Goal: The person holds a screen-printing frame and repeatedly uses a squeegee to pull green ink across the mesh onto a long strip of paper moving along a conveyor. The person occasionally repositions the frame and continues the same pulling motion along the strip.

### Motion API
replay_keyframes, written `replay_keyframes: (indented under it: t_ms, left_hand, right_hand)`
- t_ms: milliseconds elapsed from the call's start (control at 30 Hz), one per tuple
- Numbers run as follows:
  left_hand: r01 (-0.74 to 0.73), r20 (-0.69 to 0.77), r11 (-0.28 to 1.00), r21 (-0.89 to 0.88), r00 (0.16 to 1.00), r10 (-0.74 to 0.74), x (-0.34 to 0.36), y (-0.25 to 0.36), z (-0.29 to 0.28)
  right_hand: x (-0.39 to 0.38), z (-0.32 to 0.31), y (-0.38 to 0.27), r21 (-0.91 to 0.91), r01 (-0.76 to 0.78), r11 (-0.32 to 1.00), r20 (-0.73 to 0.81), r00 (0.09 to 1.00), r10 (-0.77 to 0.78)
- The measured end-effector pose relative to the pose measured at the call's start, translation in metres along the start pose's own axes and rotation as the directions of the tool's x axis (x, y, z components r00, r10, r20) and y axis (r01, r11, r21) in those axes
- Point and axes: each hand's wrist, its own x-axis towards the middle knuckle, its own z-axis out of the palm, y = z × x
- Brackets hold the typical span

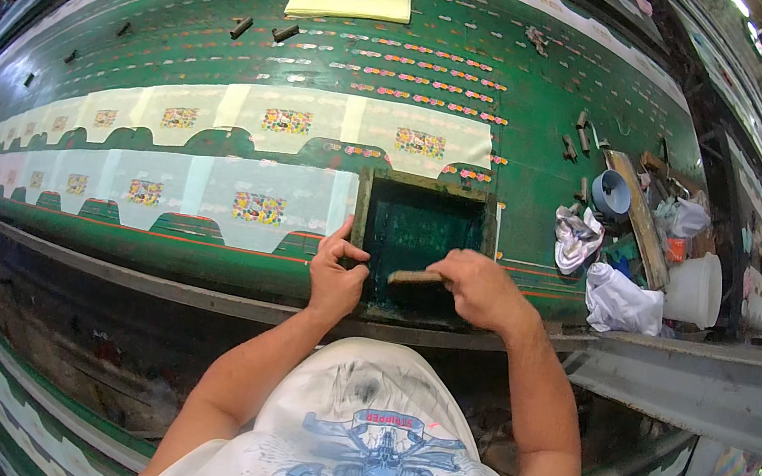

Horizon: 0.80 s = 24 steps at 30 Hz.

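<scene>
A screen-printing frame (361,210) with a dark green mesh lies at the near edge of a long green table (533,294). My left hand (338,269) is closed on the frame's left side, one finger stretched along it. In my right hand (481,289) is a squeegee (417,278), held by its right end over the lower part of the mesh. Left of the frame, pale cloth pieces (183,185) with colourful printed patches lie in a row. Beyond them runs a second row of cream cloth pieces (323,133) with similar prints.
At the far side sits a yellow cloth stack (349,6), with small dark blocks (284,33) nearby. To the right are a blue bowl (611,193), a wooden plank (638,221), crumpled white cloth (624,301) and a white bucket (695,291). A metal beam (700,377) extends right.
</scene>
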Motion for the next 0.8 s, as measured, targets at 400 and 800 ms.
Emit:
replay_keyframes:
  t_ms: [400, 800]
  left_hand:
    - [0.003, -0.005, 0.999, 0.043, 1.0, -0.003, -0.003, 0.001, -0.001]
    - [0.006, -0.004, 0.999, 0.034, 1.0, -0.006, -0.003, 0.003, -0.002]
  right_hand:
    - [0.062, 0.001, 0.031, -0.132, 0.009, 0.991, -0.345, 0.937, -0.055]
    - [-0.029, 0.058, -0.026, -0.167, 0.052, 0.985, -0.331, 0.938, -0.106]
